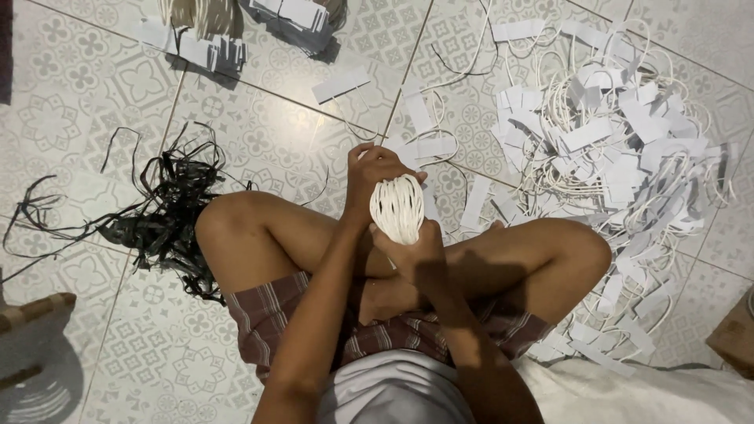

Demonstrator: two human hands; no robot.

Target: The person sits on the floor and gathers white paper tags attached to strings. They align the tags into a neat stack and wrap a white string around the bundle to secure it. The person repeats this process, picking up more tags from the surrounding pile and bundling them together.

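Head view, looking down at a person seated cross-legged on a patterned tile floor [259,133]. A bundle of white cords [397,208] is held up between both knees, just above the lap. The left hand [375,169] is closed over the top of the bundle, fingers curled around it. The right hand [416,253] is closed around the bundle from below, so the cords are pinched at both ends; held this way, the loops appear to be kept gathered and tight rather than allowed to spread. The forearms are crossed close over the striped shorts [271,310].

To the right, a large loose heap of white cords and white paper strips [620,149] is spread over the floor, reaching right up to the right knee. A few single strips [340,83] lie apart, nearer the middle. To the left, a tangle of black cords [157,212] lies just beside the left knee. At the top edge, stacks of strips [208,49] are seen, partly cut off. Part of a wooden object [31,310] is seen at the left edge; what it is cannot be told. Nothing lies between the hands and the camera; the bundle is seen unobstructed.
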